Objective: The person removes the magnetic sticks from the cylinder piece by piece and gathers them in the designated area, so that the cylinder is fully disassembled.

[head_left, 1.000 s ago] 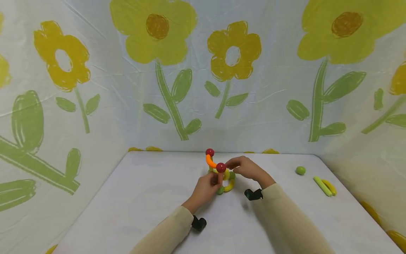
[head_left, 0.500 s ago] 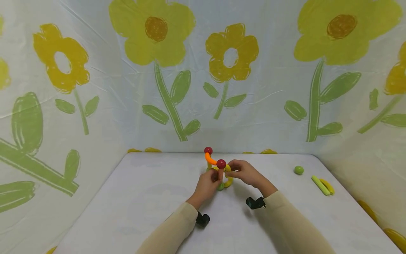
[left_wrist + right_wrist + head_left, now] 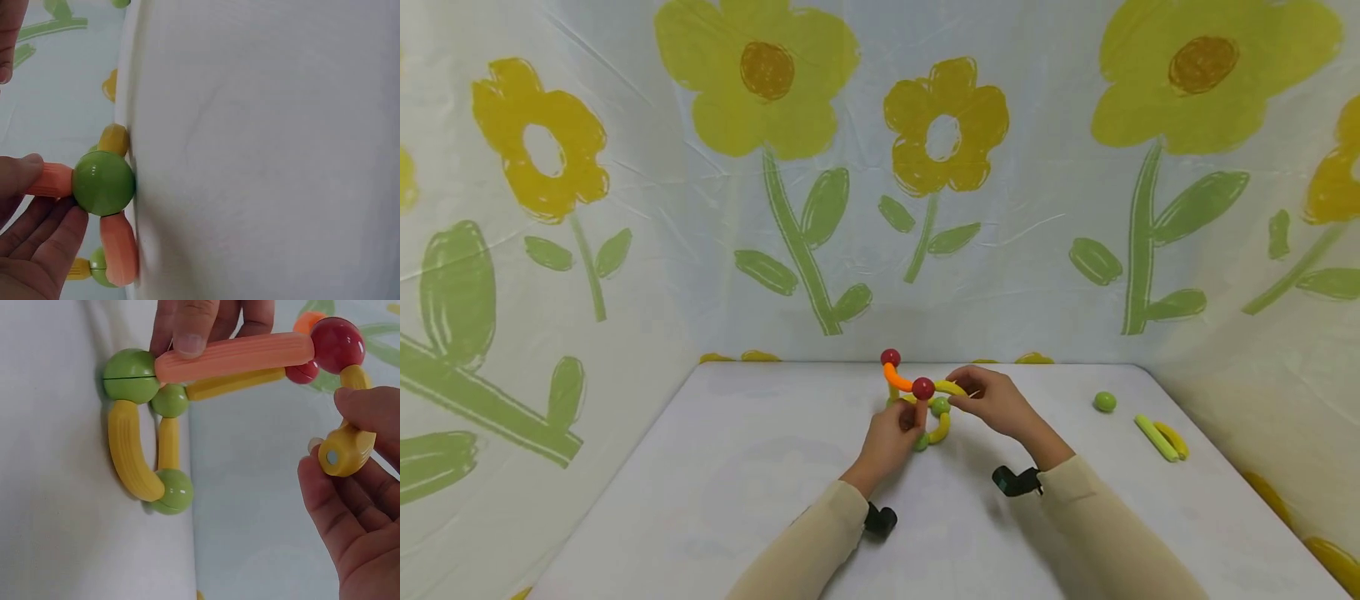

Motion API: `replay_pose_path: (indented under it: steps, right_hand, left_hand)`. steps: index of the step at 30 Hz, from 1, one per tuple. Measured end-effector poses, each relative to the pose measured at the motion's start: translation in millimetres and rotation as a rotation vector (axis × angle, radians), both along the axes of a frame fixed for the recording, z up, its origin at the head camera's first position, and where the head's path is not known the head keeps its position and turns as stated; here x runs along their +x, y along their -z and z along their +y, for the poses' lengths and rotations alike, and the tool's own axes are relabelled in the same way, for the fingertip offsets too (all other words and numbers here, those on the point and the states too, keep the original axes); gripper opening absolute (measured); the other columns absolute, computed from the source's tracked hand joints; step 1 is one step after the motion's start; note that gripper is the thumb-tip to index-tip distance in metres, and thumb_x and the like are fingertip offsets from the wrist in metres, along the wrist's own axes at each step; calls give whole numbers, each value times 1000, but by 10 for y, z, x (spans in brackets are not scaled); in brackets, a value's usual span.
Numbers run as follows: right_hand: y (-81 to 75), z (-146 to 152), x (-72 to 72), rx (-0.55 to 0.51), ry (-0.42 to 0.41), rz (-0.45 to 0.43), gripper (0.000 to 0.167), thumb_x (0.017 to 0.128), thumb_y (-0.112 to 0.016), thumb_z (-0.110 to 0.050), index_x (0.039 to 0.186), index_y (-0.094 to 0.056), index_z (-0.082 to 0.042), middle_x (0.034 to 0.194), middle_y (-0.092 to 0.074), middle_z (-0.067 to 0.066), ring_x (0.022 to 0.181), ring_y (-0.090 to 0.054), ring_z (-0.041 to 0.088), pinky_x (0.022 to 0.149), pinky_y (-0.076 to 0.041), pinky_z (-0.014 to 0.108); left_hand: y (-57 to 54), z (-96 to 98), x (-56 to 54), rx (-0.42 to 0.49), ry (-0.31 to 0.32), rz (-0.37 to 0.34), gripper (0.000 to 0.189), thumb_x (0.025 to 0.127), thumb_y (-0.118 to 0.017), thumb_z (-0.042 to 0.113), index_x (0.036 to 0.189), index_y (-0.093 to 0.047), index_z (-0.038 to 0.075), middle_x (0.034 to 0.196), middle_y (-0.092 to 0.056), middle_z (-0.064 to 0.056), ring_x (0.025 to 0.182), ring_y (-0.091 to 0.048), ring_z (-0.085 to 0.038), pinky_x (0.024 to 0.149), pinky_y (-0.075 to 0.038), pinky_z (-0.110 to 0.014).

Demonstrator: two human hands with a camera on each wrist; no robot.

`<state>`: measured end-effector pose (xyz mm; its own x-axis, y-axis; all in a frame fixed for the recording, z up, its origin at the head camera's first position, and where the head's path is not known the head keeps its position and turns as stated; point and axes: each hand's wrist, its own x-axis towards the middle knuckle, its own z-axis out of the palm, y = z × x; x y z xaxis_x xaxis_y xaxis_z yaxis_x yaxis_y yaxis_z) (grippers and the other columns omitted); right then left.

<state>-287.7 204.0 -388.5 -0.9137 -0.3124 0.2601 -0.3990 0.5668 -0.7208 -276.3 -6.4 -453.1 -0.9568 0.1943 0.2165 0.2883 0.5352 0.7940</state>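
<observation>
A magnetic stick-and-ball frame stands on the white table, with green balls [image 3: 131, 376] low and red balls [image 3: 923, 388] on top. My left hand [image 3: 886, 437] grips the upright salmon stick [image 3: 237, 355] just above its green ball. Between thumb and fingers, my right hand [image 3: 996, 404] pinches a curved yellow stick [image 3: 355, 447]. One end of it meets the near red ball; the free end shows a round metal tip. An orange curved stick [image 3: 896, 378] links both red balls. More yellow sticks [image 3: 132, 453] and a second salmon stick [image 3: 119, 250] join the green balls below.
On the table's right side lie a loose green ball [image 3: 1105, 402], a light green straight stick [image 3: 1156, 438] and a yellow curved stick [image 3: 1172, 439]. A flower-printed cloth [image 3: 1015, 308] rises behind the table [image 3: 737, 467].
My right hand has brought the yellow curved stick up to the near red ball, then shifted slightly right. The left hand keeps its grip on the salmon stick.
</observation>
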Motion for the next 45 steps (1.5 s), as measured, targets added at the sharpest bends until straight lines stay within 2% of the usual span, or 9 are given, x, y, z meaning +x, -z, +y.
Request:
replay_pose_path:
  steps: [4, 7, 11, 13, 16, 21, 26, 35, 45]
  right_hand:
    - [2, -20, 26, 39, 50, 42, 26, 86, -74, -24, 109, -64, -17, 98, -68, -1, 90, -63, 15, 81, -56, 32]
    - [0, -35, 37, 57, 61, 62, 25, 86, -74, -24, 108, -63, -17, 99, -67, -1, 91, -63, 15, 81, -57, 34]
    - [-12, -49, 39, 69, 63, 83, 24, 86, -74, -24, 107, -64, -17, 99, -68, -1, 90, -64, 15, 81, -57, 33]
    - [-15, -48, 41, 74, 66, 97, 24, 86, -74, -23, 107, -64, -17, 99, -68, -2, 90, -63, 14, 80, -57, 31]
    - [-16, -42, 45, 80, 72, 130, 24, 85, -75, -20, 107, -65, -15, 99, -69, -1, 89, -63, 14, 78, -57, 30]
    - [-12, -49, 56, 96, 84, 216, 24, 85, -75, -18, 106, -66, -13, 99, -68, -1, 88, -63, 14, 77, -57, 32]
    - [8, -76, 81, 105, 86, 291, 22, 85, -75, -17, 104, -67, -12, 96, -68, -1, 85, -63, 13, 74, -57, 33]
    - [-12, -142, 165, 181, 119, 410, 22, 81, -78, -11, 102, -72, -6, 91, -64, 1, 77, -60, 11, 69, -56, 28]
    - [-66, 139, 96, 204, 304, 347, 27, 85, -74, -13, 108, -69, 1, 92, -67, 14, 79, -64, 25, 67, -56, 38]
  left_hand:
    - [-59, -49, 52, -72, -18, 22, 30, 89, -70, 25, 114, -64, 9, 104, -70, -5, 90, -63, -14, 81, -56, -29]
    - [-174, -143, 132, -142, -35, 115, 27, 89, -69, 29, 108, -69, 10, 100, -71, -4, 82, -61, -13, 73, -55, -26]
    - [-402, -246, 193, -244, -24, 433, 17, 87, -72, 23, 99, -71, 11, 92, -69, -1, 79, -59, -13, 70, -54, -23]
    - [-504, -252, 163, -319, -22, 605, 21, 85, -75, 21, 101, -70, 10, 96, -68, -1, 86, -60, -14, 79, -55, -25]
    - [-617, -207, 77, -430, 15, 731, 34, 84, -75, 24, 112, -66, 8, 109, -65, -2, 104, -59, -17, 95, -52, -30]
    - [-696, -117, -2, -518, 151, 590, 41, 91, -67, 27, 127, -59, 8, 121, -62, -2, 117, -55, -17, 105, -45, -31]
    - [-717, -90, 3, -546, 163, 439, 43, 95, -63, 28, 133, -55, 9, 126, -62, -2, 117, -57, -17, 104, -47, -30]
    - [-733, -84, 24, -574, 179, 415, 43, 95, -63, 27, 132, -55, 7, 128, -62, -4, 117, -58, -17, 102, -48, -30]
    - [-720, -84, -3, -571, 174, 407, 42, 95, -63, 23, 133, -54, 6, 129, -61, -4, 121, -57, -19, 103, -48, -31]
